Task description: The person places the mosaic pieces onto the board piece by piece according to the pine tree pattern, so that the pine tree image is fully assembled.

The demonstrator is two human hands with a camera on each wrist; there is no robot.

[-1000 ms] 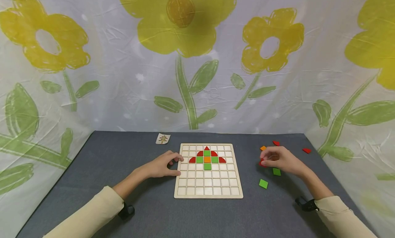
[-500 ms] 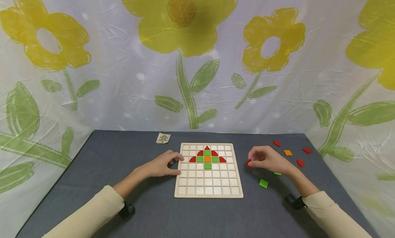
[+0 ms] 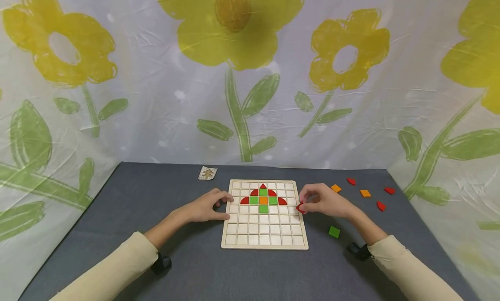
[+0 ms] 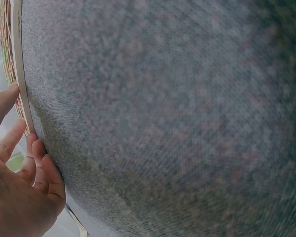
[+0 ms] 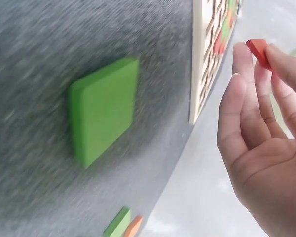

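A square wooden grid board [image 3: 264, 241] lies on the table. Red rounded tiles, green squares, an orange square [image 3: 263, 200] and a red triangle [image 3: 263, 186] form a shape in its upper cells. At the board's left edge rests my left hand [image 3: 207, 207], fingers relaxed, with thumb and fingertips touching the rim; the left wrist view shows this hand [image 4: 24, 197] from the palm side. Over the right edge, my right hand [image 3: 324, 200] pinches a red tile [image 3: 299, 207] between thumb and fingers. The right wrist view shows the red tile [image 5: 259, 51] held at the fingertips.
Right of the board lie a green square tile [image 3: 333, 232], two orange squares [image 3: 365, 193] and several loose red tiles [image 3: 381, 206]. A small pattern card [image 3: 208, 173] sits behind the board to the left. A flowered cloth [image 3: 168, 97] hangs behind the table.
My right hand has moved left with the red tile, from among the loose tiles to the board's right edge, uncovering two orange squares. My left hand has stayed at the board's left edge.
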